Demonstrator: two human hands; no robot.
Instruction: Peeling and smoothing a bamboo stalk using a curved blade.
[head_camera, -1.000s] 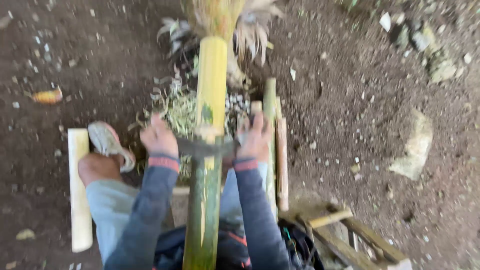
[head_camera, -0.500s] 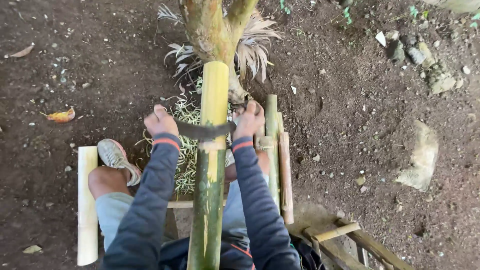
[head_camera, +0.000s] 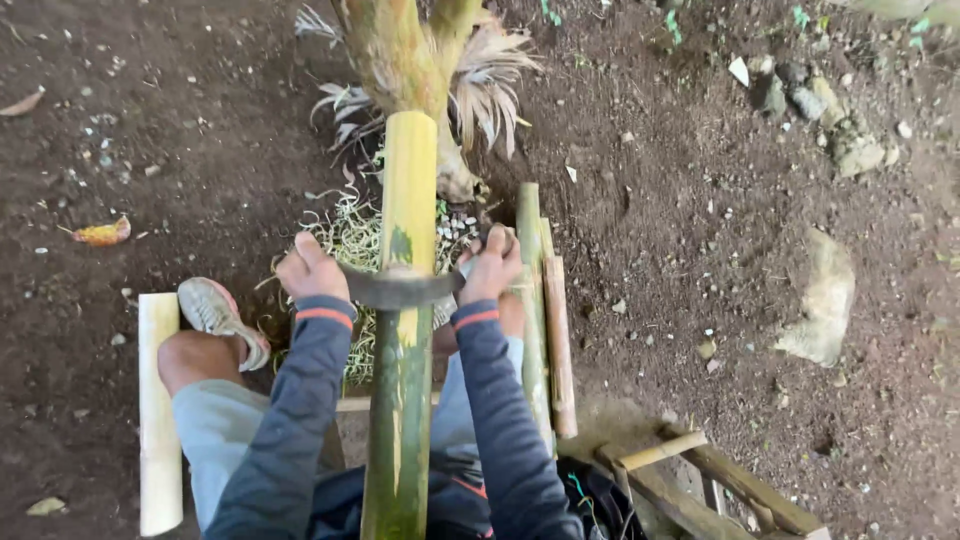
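Observation:
A long green-yellow bamboo pole (head_camera: 405, 300) runs from between my legs up to the base of a small tree (head_camera: 400, 50). A dark curved blade (head_camera: 398, 288) lies across the pole. My left hand (head_camera: 308, 268) grips its left end and my right hand (head_camera: 492, 265) grips its right end. Both arms wear dark blue sleeves with orange cuffs. Pale green shavings (head_camera: 352, 240) lie on the soil under and left of the pole.
My left foot in a worn shoe (head_camera: 215, 315) rests on the dirt. A pale bamboo piece (head_camera: 158, 410) lies at the left, split bamboo pieces (head_camera: 545, 310) at the right. A wooden frame (head_camera: 700, 480) stands at the lower right, stones (head_camera: 825, 300) farther right.
The view shifted and my hands with the blade have drawn slightly back along the pole, toward my body. My grip on both ends is unchanged.

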